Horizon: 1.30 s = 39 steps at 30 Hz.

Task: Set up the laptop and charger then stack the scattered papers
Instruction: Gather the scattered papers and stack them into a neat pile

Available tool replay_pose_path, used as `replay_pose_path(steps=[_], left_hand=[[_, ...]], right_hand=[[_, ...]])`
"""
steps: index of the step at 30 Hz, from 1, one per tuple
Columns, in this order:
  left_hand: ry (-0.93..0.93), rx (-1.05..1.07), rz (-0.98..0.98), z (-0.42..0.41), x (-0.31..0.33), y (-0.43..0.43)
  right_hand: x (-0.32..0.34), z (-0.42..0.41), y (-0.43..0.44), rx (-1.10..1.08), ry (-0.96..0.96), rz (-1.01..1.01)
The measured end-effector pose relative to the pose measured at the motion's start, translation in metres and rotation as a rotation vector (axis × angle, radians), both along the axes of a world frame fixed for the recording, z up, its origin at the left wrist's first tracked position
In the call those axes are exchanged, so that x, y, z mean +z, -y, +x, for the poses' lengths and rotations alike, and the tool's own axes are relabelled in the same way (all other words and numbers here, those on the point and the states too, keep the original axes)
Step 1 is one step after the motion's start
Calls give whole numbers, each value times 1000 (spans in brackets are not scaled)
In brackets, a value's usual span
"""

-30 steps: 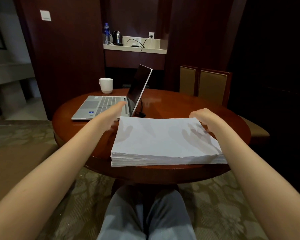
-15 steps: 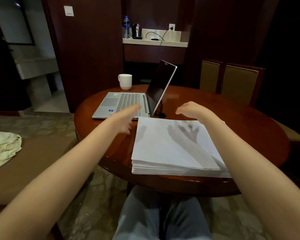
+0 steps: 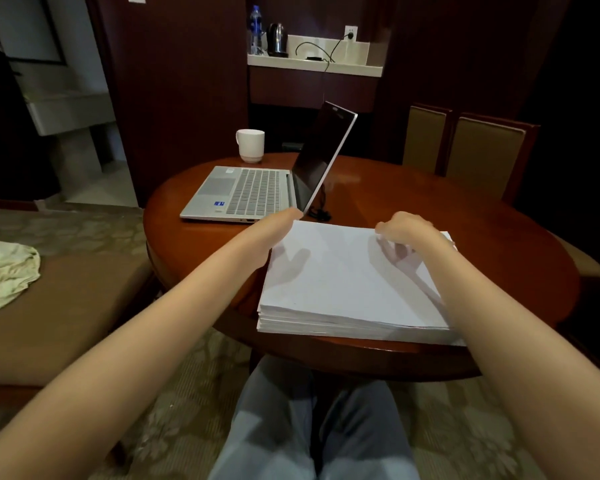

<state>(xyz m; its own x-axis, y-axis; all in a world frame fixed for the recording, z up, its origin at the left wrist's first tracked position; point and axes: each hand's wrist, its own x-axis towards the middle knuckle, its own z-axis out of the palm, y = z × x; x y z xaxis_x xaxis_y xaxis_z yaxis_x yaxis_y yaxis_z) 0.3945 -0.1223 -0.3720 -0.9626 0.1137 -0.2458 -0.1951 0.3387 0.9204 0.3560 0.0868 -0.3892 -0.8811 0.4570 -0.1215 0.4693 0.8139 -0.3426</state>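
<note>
A thick stack of white papers lies at the near edge of the round wooden table. An open silver laptop sits behind it on the left, its screen dark, with a black cable on the table behind its hinge. My left hand reaches with straight fingers to the stack's far left corner. My right hand hovers just over the stack's far right part, fingers loosely curled downward and holding nothing; its shadow falls on the top sheet.
A white mug stands behind the laptop. Two padded chairs are at the table's far right. A wall shelf holds a kettle, a bottle and a plugged-in cable. A crumpled cloth lies on the brown seat to the left.
My right hand has dropped from above the stack's middle toward its far right part. My left hand has moved up to the stack's far left corner. The camera view shifted slightly.
</note>
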Motion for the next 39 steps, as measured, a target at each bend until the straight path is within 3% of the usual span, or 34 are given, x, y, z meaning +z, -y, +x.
replay_pose_path(steps=[6,11,22,39], left_hand=[[-140,10,-316,-24,13,27],[-197,-50,-545,-34,22,52],[-269,-45,-1063,-86,17,99],[-158,-181,-1040,-218,18,150]], right_hand=[[51,22,66,399,31,-44],[64,23,110,661,-20,40],[51,-51,162,837,-80,113],[31,-178,207,785,66,220]])
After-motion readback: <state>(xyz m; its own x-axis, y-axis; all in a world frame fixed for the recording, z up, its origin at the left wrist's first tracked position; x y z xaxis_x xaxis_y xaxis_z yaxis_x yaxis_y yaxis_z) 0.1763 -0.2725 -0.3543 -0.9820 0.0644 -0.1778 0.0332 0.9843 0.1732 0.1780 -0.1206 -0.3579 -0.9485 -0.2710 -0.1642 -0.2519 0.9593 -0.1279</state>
